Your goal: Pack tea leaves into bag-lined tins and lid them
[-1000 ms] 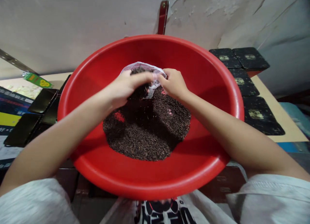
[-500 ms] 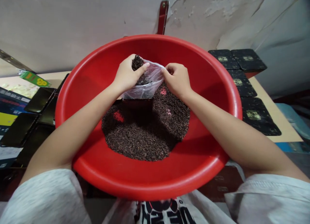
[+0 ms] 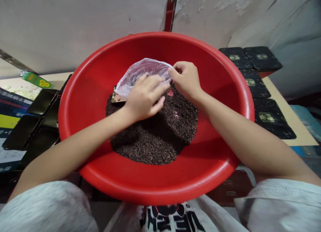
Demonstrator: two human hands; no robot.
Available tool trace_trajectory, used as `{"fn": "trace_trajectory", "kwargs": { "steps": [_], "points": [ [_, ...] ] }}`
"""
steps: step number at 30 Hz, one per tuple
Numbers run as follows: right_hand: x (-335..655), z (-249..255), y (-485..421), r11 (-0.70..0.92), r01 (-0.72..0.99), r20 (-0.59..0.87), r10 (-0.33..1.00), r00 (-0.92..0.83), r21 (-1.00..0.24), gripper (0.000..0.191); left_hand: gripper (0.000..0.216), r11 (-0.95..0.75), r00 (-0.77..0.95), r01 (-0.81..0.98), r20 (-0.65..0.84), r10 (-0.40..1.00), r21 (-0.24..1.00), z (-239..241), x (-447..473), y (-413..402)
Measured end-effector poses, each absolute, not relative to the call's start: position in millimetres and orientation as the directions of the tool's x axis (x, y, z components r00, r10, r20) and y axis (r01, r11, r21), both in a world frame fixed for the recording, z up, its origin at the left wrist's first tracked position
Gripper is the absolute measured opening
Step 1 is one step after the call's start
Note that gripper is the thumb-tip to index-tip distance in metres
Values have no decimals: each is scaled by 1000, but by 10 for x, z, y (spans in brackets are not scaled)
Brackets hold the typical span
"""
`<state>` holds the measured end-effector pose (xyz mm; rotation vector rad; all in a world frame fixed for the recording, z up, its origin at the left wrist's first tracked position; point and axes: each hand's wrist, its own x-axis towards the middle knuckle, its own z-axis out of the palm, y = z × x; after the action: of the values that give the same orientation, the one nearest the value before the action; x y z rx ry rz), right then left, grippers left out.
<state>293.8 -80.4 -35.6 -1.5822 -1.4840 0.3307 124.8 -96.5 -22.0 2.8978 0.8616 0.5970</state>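
A clear plastic bag [image 3: 130, 73] stands with its mouth wide, lining a tin [image 3: 117, 97] whose patterned left edge shows. My right hand [image 3: 187, 78] pinches the bag's right rim between thumb and fingers. Palm down over the near side of the bag, my left hand [image 3: 147, 98] has its fingers apart and nothing visible in it. It hides much of the tin and of what the bag holds. Around the tin lies a heap of dark, dry tea leaves [image 3: 150, 148] in a large red plastic basin [image 3: 160, 185].
Black lidded tins [image 3: 273, 118] stand on the table right of the basin. Dark open-looking tins or lids [image 3: 22, 131] lie to the left, near a green packet [image 3: 37, 80]. A pale peeling wall [image 3: 87, 21] rises behind the basin.
My left hand has let its tea leaves go and moved down and right, fingers now spread. The bag's mouth stands wider. My right hand keeps its pinch on the rim.
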Motion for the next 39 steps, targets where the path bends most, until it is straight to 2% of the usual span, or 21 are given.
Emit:
{"fn": "trace_trajectory", "kwargs": {
  "steps": [2,4,7,9,11,14,16,18,22,27,32,35,39],
  "points": [
    [2946,-381,-800,154,647,386,893,233,-747,28,34,-929,917,360,148,369,88,-439,1286,-1167],
    [2953,-405,-795,166,644,393,891,226,-747,30,39,-948,951,301,-110,290,103,-731,1332,-1318],
    [2955,-422,-790,168,645,393,892,223,-745,32,78,-830,805,539,-380,455,148,-1148,1410,-1405],
    [2954,-419,-786,147,654,381,895,230,-742,33,97,-689,683,696,-486,546,203,-1333,1467,-1379],
    [2954,-415,-778,119,672,366,899,239,-731,33,109,-552,607,782,-549,574,288,-1438,1524,-1333],
    [2966,-431,-755,91,700,355,904,240,-708,34,119,-426,573,819,-529,625,383,-1507,1597,-1323],
    [2978,-459,-737,89,711,356,905,235,-698,34,118,-400,551,829,-454,700,391,-1520,1636,-1377],
    [2986,-487,-723,85,717,350,908,230,-692,34,113,-370,503,855,-407,763,364,-1512,1667,-1453],
    [2981,-489,-724,32,730,294,927,234,-683,30,89,-259,392,908,-450,803,329,-1459,1702,-1569],
    [2959,-425,-756,-30,741,254,930,267,-671,28,68,-187,383,890,-458,802,416,-1441,1682,-1568],
    [2969,-393,-764,-13,742,270,927,260,-670,26,49,-178,454,855,-537,711,487,-1329,1568,-1523],
    [2975,-373,-764,14,732,291,923,253,-681,24,37,-144,481,833,-571,666,534,-1080,1417,-1518],
    [2967,-345,-776,44,723,307,922,237,-690,22,28,-83,545,700,-456,704,709,-530,1220,-1472]
  ]
}}
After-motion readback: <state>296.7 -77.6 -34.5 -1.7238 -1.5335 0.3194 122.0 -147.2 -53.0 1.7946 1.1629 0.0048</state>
